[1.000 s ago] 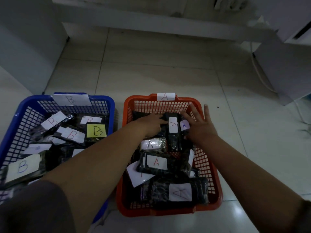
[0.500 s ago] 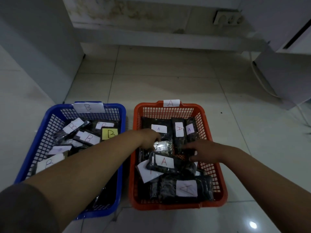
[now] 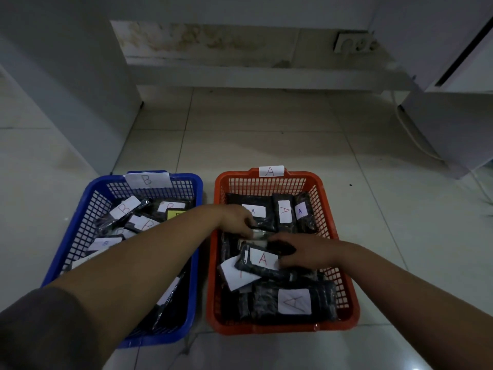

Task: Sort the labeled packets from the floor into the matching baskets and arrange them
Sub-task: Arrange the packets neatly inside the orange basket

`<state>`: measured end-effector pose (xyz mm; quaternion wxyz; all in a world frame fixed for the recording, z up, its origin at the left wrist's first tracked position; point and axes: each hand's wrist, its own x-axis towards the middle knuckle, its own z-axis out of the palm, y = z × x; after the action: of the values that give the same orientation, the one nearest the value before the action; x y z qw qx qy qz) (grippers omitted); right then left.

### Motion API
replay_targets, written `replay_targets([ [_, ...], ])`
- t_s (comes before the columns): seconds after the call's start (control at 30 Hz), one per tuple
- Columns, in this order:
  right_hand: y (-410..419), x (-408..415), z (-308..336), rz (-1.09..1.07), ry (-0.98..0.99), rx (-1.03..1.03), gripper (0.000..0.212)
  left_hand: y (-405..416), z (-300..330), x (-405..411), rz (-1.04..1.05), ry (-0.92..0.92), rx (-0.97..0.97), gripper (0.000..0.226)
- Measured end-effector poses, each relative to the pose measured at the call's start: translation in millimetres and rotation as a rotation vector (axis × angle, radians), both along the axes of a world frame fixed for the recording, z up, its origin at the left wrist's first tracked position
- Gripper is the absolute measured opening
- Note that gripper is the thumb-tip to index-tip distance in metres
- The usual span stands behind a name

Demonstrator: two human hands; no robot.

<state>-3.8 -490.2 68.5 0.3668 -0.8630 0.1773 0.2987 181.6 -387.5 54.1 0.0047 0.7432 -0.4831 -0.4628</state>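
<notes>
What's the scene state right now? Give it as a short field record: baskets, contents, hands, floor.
left basket: blue plastic mesh basket, paper tag B on its far rim
left contents: dark packets with white B labels, lying jumbled
right basket: orange plastic mesh basket, paper tag A on its far rim
right contents: dark packets with white A labels, three in a row at the far end
left hand: inside orange basket, on a shiny packet
right hand: inside orange basket, on the A packets
floor: pale tiles, no loose packets visible
</notes>
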Motion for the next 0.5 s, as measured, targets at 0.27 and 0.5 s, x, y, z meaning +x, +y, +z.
replay_targets([
  [0.27, 7.7, 1.8, -5.7, 0.008, -0.131, -0.021, 0.053, -1.4, 1.6, 10.7, 0.082, -0.034, -0.118, 0.035],
  [0.5, -8.7, 3.8, -7.3, -0.080, -0.129, 0.042, 0.052, -27.6, 15.8, 40.8, 0.163, -0.285, -0.346, 0.039],
])
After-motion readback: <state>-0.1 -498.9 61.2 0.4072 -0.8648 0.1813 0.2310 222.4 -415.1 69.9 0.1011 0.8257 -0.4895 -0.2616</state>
